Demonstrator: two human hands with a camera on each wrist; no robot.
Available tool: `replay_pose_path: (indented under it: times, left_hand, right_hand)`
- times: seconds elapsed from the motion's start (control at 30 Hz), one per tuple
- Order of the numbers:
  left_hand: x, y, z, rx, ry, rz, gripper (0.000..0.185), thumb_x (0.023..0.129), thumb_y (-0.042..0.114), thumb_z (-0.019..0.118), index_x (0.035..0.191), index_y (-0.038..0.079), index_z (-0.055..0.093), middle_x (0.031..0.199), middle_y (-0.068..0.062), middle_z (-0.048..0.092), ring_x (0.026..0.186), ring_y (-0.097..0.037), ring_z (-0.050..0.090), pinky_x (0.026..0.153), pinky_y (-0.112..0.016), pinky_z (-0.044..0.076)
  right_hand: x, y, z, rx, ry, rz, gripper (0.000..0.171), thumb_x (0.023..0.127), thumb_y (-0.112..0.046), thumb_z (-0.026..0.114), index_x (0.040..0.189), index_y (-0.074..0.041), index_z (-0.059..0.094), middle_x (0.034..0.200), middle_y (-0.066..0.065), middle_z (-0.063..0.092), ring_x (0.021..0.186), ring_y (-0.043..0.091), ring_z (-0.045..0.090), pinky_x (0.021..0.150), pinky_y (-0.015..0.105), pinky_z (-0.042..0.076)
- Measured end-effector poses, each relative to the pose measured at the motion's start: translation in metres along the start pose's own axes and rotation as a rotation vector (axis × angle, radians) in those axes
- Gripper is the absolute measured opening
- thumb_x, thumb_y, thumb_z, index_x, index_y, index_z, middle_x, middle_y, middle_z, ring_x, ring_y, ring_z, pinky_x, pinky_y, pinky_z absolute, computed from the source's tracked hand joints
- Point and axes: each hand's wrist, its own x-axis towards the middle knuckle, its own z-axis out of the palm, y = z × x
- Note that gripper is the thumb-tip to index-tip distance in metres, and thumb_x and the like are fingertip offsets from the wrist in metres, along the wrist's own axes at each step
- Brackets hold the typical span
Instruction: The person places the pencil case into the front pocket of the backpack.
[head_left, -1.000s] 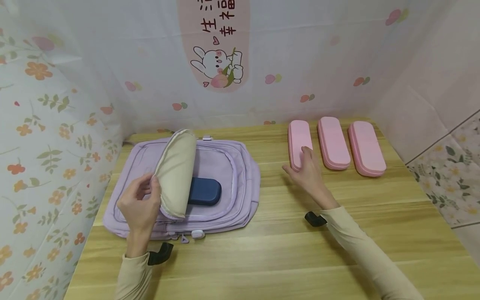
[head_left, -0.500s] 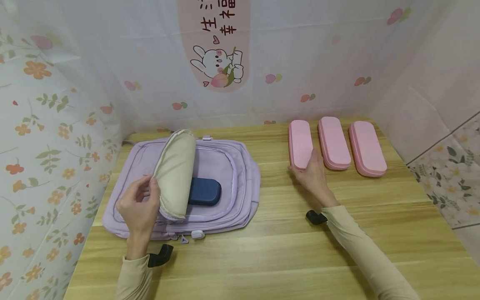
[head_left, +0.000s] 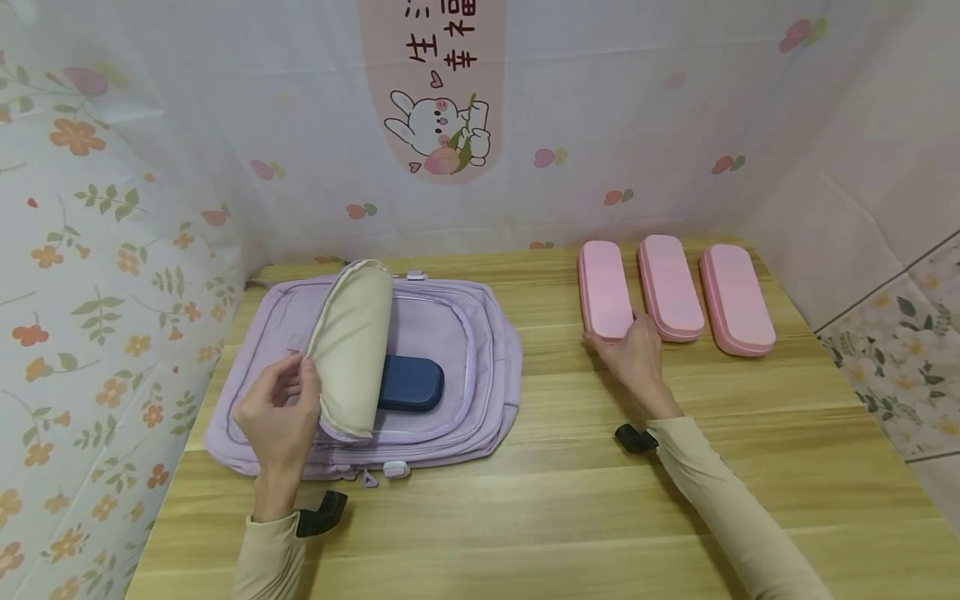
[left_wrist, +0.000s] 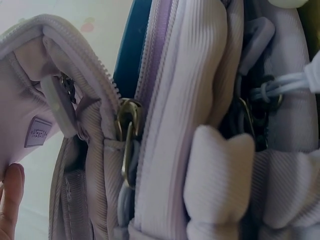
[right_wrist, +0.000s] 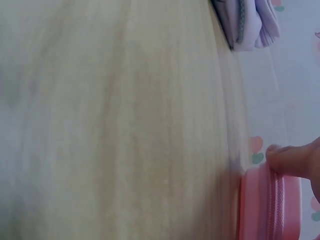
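A lilac backpack [head_left: 457, 333] lies flat on the wooden table [head_left: 570, 500]. My left hand [head_left: 281, 417] grips its beige-lined front flap [head_left: 348, 346] and holds it folded back. A dark blue pencil case [head_left: 408, 383] lies inside the opened pocket. The left wrist view shows the backpack's zipper [left_wrist: 127, 135] and ribbed fabric close up. Three pink pencil cases sit in a row at the back right. My right hand [head_left: 633, 346] grips the near end of the leftmost pink case [head_left: 603, 287], thumb on one side and fingers on the other. In the right wrist view a fingertip [right_wrist: 290, 160] presses that pink case [right_wrist: 270, 210].
The middle pink case [head_left: 670, 286] and the right pink case [head_left: 737, 297] lie beside the gripped one. Patterned fabric walls [head_left: 112, 250] close in the table at the left and back. A tiled wall [head_left: 885, 250] stands at the right.
My right hand slid from on top of the leftmost pink case to its near end and closed round it. My left hand kept the flap folded back.
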Motion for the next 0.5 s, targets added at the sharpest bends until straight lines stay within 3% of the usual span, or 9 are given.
replay_pose_path:
  times: [0.5]
  left_hand:
    - [0.0007, 0.0072, 0.0028, 0.011, -0.004, -0.004, 0.012, 0.083, -0.012, 0.068, 0.093, -0.018, 0.072, 0.082, -0.033, 0.071, 0.068, 0.013, 0.058, 0.065, 0.0, 0.051]
  right_hand:
    - [-0.0068, -0.0018, 0.0017, 0.055, 0.045, 0.014, 0.079, 0.084, -0.027, 0.081, 0.136, 0.018, 0.042, 0.126, 0.039, 0.056, 0.117, 0.053, 0.054, 0.102, 0.062, 0.047]
